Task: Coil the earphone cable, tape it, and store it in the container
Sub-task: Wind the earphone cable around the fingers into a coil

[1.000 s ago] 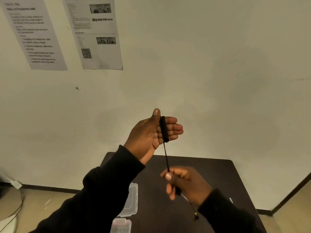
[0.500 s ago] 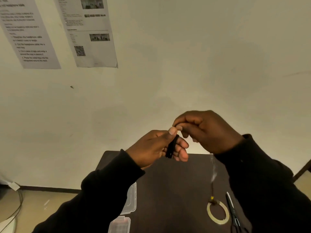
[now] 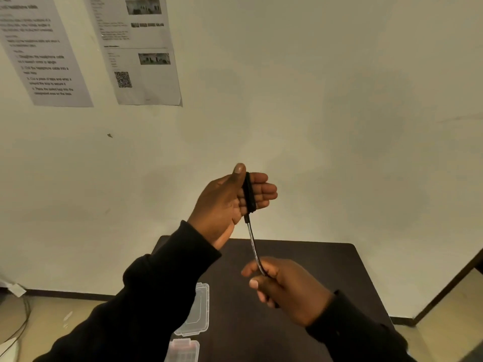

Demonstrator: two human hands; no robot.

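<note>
The earphone cable [image 3: 252, 240] runs taut between my two hands above the dark table [image 3: 300, 278], its free end pinched in my right hand [image 3: 285, 288], which is closed narrow around it down near me. From there it rises to the coil [image 3: 249, 193] wound around the fingers of my left hand [image 3: 230, 199], thumb pressed on top to pin the turns. The coiling looks nearly done, I think, with only this last stretch left to wind. To finish well I should keep light tension, lay each turn flat beside the others, not crossed over them, and hold my thumb down so nothing springs loose before the tape goes on. Below my left sleeve, at the table's left edge, the clear plastic container [image 3: 198, 309] lies open, its other half [image 3: 184, 350] nearer me. Farther off, two printed sheets are stuck to the wall: the left sheet [image 3: 44, 53] carries numbered steps too blurred to read with certainty, and the other sheet [image 3: 141, 50] shows small photos and a QR code [image 3: 123, 79].
</note>
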